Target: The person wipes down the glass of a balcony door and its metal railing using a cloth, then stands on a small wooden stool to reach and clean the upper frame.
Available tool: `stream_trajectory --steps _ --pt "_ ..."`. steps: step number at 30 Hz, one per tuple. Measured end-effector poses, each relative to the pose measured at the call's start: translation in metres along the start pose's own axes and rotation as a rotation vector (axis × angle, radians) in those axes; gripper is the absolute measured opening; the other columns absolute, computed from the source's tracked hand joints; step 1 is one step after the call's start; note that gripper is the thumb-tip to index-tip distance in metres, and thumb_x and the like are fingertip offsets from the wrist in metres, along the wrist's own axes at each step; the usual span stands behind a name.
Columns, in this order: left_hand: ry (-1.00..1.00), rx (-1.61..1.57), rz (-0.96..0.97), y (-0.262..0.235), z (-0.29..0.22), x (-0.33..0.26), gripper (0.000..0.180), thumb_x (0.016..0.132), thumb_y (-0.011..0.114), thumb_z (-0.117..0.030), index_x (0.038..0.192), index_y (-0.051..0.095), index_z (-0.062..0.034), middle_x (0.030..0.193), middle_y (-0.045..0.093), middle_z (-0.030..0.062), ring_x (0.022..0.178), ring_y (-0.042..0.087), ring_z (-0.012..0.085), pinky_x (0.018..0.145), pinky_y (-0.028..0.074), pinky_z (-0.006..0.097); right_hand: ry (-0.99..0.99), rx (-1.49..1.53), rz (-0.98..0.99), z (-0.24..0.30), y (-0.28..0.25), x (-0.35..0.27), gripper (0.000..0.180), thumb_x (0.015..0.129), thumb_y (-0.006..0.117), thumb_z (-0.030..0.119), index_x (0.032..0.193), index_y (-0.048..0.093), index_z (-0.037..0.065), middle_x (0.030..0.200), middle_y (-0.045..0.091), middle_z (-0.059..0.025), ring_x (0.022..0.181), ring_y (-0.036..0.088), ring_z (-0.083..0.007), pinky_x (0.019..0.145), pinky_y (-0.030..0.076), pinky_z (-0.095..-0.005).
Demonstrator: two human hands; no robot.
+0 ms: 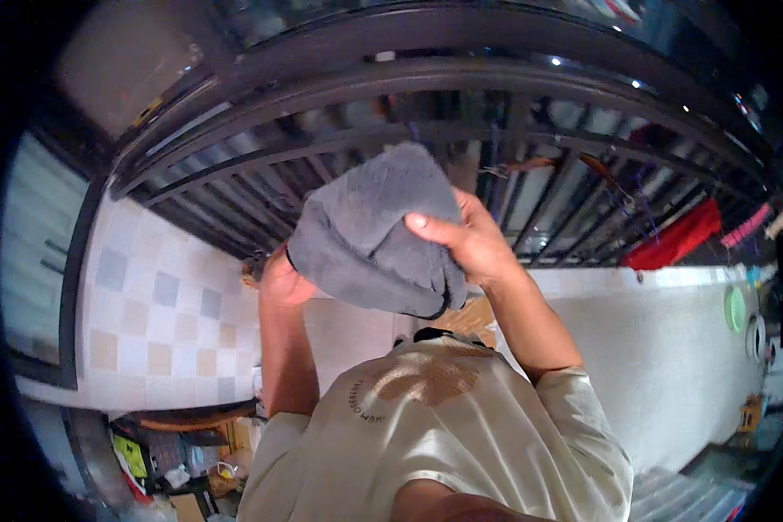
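A folded grey plush cloth (370, 230) with a dark edging is held up in front of my chest, before a dark railing. At its left side my left hand (284, 278) grips it, with most of the fingers hidden behind the fabric. My right hand (471, 239) clasps the right side, its thumb pressed flat on the front face and the fingers behind. The cloth's lower layers hang loosely and bulge between both hands.
Beyond the cloth runs a dark metal railing (548, 191), with a red cloth (674, 235) on its right part. A checkered tile wall (165, 300) stands at left, above a pile of household items (183, 465). A green basin (734, 310) is at far right.
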State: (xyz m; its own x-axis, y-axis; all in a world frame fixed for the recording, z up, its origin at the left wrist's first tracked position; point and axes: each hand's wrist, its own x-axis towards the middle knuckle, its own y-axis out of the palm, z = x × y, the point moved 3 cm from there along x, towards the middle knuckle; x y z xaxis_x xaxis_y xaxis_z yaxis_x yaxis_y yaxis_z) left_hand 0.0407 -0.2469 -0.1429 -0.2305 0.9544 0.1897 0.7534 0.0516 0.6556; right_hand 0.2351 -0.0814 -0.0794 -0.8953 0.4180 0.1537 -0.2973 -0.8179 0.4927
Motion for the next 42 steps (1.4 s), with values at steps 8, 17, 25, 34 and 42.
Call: stream_trajectory --steps 8,17,25,34,42 --pt "0.075 0.408 -0.289 0.021 -0.008 0.029 0.037 0.094 0.043 -0.022 0.125 0.047 -0.0015 0.109 0.06 0.0198 0.1 0.059 0.0248 0.088 0.044 0.034 -0.666 -0.073 -0.743 0.102 -0.093 -0.074 0.045 0.07 0.07 0.009 0.111 0.055 0.0 0.101 0.06 -0.0089 0.091 0.058 -0.0188 0.088 0.043 -0.0317" --pt "0.541 1.657 -0.34 0.066 -0.045 0.153 0.033 0.087 0.058 -0.021 0.118 0.056 -0.0084 0.117 0.058 0.0088 0.112 0.052 0.0211 0.096 0.037 0.034 -1.26 -1.633 -0.472 0.151 -0.087 0.056 0.054 0.058 0.069 0.0 0.11 0.056 0.009 0.109 0.055 -0.013 0.104 0.052 -0.033 0.09 0.043 -0.0385" --pt "0.45 2.261 -0.452 0.032 -0.038 0.228 0.044 0.091 0.046 -0.04 0.132 0.04 -0.0264 0.137 0.038 0.0042 0.131 0.029 0.0221 0.104 0.014 0.061 -0.526 -1.564 -0.134 0.115 -0.153 0.115 0.062 0.072 0.063 0.003 0.127 0.038 0.015 0.126 0.041 -0.0123 0.115 0.046 -0.035 0.096 0.039 -0.0381" --pt "0.572 2.284 -0.391 0.021 -0.034 0.229 0.046 0.092 0.04 -0.045 0.134 0.038 -0.0284 0.137 0.038 0.0043 0.131 0.029 0.024 0.103 0.012 0.062 -0.807 -1.566 -0.433 0.151 -0.254 0.053 0.062 0.071 0.06 0.007 0.128 0.037 0.005 0.125 0.044 -0.017 0.117 0.044 -0.0336 0.1 0.035 -0.0345" --pt "0.749 2.226 -0.331 0.019 -0.024 0.216 0.054 0.089 0.047 -0.047 0.138 0.033 -0.0282 0.145 0.028 0.009 0.135 0.021 0.0284 0.105 0.012 0.058 -0.839 -1.583 -0.568 0.175 -0.291 0.026 0.053 0.079 0.059 0.012 0.128 0.038 0.008 0.116 0.053 -0.015 0.107 0.054 -0.028 0.092 0.041 -0.0322"
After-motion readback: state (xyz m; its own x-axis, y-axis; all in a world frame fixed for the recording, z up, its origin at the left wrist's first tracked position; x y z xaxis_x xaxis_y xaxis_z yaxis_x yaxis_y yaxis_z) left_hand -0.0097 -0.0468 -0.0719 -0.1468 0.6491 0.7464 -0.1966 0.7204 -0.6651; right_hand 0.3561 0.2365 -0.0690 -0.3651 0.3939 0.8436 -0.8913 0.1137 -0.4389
